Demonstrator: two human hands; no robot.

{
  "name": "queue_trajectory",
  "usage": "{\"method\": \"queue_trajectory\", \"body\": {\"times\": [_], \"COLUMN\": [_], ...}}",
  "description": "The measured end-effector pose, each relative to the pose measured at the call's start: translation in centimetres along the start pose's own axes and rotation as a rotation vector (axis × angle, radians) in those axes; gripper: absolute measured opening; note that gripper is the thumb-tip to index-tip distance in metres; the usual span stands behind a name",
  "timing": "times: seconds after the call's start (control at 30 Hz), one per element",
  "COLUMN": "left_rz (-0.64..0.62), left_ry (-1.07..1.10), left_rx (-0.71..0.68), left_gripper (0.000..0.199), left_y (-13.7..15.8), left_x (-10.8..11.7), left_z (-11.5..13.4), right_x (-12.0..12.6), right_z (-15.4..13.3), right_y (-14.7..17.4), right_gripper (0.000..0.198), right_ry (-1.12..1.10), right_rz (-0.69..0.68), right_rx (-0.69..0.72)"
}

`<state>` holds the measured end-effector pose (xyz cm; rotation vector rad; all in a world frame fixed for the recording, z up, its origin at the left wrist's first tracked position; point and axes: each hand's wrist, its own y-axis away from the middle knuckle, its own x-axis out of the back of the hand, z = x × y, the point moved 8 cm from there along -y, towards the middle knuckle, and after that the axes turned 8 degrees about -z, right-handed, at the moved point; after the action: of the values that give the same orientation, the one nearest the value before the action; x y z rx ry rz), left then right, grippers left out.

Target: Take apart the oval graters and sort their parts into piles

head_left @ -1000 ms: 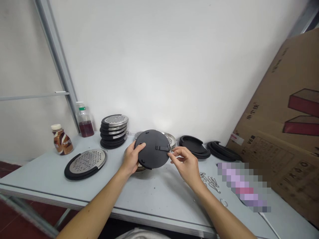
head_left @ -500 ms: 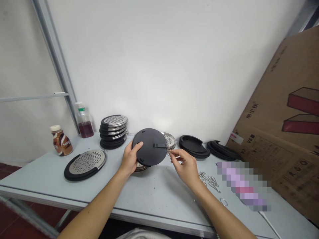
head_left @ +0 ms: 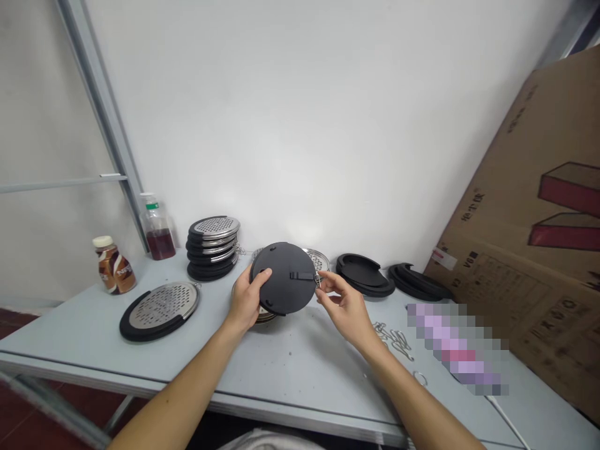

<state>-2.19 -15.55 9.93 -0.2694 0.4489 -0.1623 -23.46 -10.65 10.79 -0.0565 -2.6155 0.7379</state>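
Observation:
My left hand (head_left: 246, 299) grips the left edge of a round black disc (head_left: 284, 281), thumb on its flat face. A short black strap with a slot runs to the disc's right edge. There my right hand (head_left: 343, 307) pinches a small metal clip (head_left: 319, 281) between thumb and fingertips. Whether the clip is hooked through the disc's edge I cannot tell. Behind and below the disc, perforated metal discs (head_left: 319, 259) are partly hidden. Several loose metal clips (head_left: 394, 339) lie to the right of my right forearm, with a metal ring (head_left: 420, 378) nearer the front.
A stack of black-rimmed perforated discs (head_left: 213, 250) stands at the back left, another such disc (head_left: 162, 309) in front of it. Two bottles, one brown (head_left: 115, 269) and one clear (head_left: 160, 234), are further left. Black covers (head_left: 365, 275) lie back right, beside a large carton (head_left: 525, 250).
My right fingers have shifted slightly up and turned the clip at the disc's edge. The disc has moved very slightly right in view; my left hand keeps its grip.

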Motion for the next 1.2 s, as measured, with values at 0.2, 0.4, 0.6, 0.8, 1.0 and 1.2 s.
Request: {"method": "queue_trajectory", "body": {"times": [0.2,0.4,0.6,0.8,1.0,1.2], "left_rz": [-0.03,-0.125,-0.581,-0.8,-0.763,-0.604], "left_ry": [-0.026,-0.096,-0.291,-0.462,-0.673,-0.887], "left_rx": [-0.004,0.033,0.135,0.309,0.23,-0.115], "left_gripper": [0.038,0.043,0.066,0.064,0.032,0.029], "left_y": [0.1,0.1,1.3,2.3,1.6,2.1], "left_x": [-0.2,-0.6,-3.1,-3.0,-2.8,-4.2], "left_z": [0.0,-0.5,0.3,-0.1,-2.2,-0.7], "right_x": [0.4,1.1,2.0,-0.7,-2.8,-2.9], "right_z": [-0.6,-1.0,-1.9,-2.1,-2.1,-2.1], "right_y": [0.3,0.6,0.5,1.0,1.5,1.6], "right_gripper": [0.027,0.026,0.029,0.031,0.029,0.032], "right_ry": [0.219,0.394,0.495,0.446,0.492,0.721], "right_rz": [0.083,0.165,0.073,-0.242,-0.388,-0.325], "right_rx": [0.071,0.154,0.312,0.337,0.328,0.358]}}
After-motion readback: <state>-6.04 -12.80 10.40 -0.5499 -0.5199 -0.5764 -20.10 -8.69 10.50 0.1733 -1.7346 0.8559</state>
